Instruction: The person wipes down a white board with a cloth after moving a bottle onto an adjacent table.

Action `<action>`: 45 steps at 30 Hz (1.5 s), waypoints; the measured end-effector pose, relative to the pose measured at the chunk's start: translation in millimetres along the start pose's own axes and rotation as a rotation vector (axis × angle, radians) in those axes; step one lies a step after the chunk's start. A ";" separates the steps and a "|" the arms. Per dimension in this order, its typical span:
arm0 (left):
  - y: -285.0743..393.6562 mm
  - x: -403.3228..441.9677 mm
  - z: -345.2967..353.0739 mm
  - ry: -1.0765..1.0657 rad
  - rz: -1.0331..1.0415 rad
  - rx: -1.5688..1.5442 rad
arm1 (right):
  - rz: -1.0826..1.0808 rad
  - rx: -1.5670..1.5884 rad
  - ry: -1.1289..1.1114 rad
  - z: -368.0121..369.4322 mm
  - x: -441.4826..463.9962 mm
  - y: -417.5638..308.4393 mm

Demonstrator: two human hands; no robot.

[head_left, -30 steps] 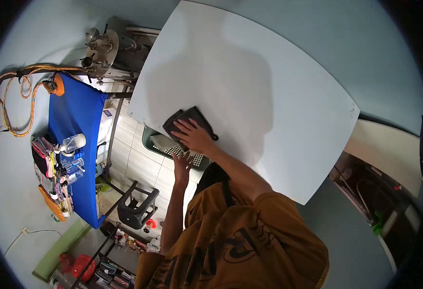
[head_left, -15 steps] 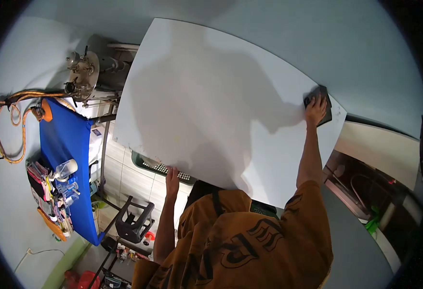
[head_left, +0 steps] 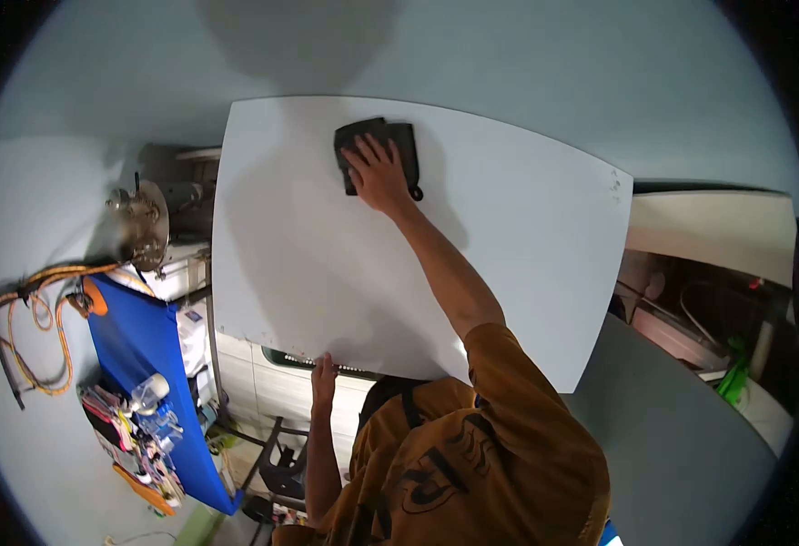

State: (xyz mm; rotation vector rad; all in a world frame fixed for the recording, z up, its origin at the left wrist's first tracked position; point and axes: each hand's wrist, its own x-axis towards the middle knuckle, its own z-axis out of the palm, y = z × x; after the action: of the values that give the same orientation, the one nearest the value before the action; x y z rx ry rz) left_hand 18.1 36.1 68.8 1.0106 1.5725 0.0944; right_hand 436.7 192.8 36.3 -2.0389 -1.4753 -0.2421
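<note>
A large white tabletop (head_left: 527, 273) spreads out in front of me, my shadow falling across it. Near its far edge my right hand (head_left: 381, 177) lies flat, fingers spread, on top of a folded dark cloth (head_left: 403, 146). A small round loop sticks out at the cloth's lower right corner. My left hand (head_left: 324, 371) is at the near edge of the tabletop, with its fingers closed on that edge; the fingers' undersides are hidden.
Left stands a blue board (head_left: 145, 337) with bottles and small items on it. Beyond are an orange hose (head_left: 58, 318) and a metal apparatus (head_left: 149, 223). A dark stool (head_left: 283, 473) is on the tiled floor. A wall borders the far edge; a cream panel (head_left: 709, 227) is right.
My right hand has slid the dark cloth from the far right corner of the tabletop leftward to the far middle. My left hand stays at the near edge. The view has shifted.
</note>
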 end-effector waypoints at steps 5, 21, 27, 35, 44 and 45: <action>-6.7 1.5 -6.5 -0.042 -0.010 0.018 | 0.009 -0.087 -0.139 -46.9 -17.0 87.2; 9.1 -6.2 -2.6 -0.019 0.018 0.054 | 0.683 -0.849 0.301 -229.3 -182.6 356.9; 4.7 -3.3 -22.7 -0.088 0.061 0.121 | 1.145 -0.677 0.220 -150.2 -127.3 311.5; 31.0 101.9 -259.9 0.915 0.742 0.989 | 0.392 -0.528 0.024 -62.4 -52.7 97.4; 78.1 253.1 -398.0 0.929 0.557 0.979 | -0.166 0.337 -0.766 3.7 -168.0 -251.3; 96.3 248.5 -393.4 0.938 0.527 0.929 | -0.266 0.381 -0.781 -3.3 -177.0 -269.8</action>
State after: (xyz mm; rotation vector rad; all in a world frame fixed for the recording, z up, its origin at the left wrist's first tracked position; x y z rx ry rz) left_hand -239.1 435.1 48.4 2.3438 2.1887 0.2340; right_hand 127.1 102.9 52.5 -1.6809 -2.0480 0.7626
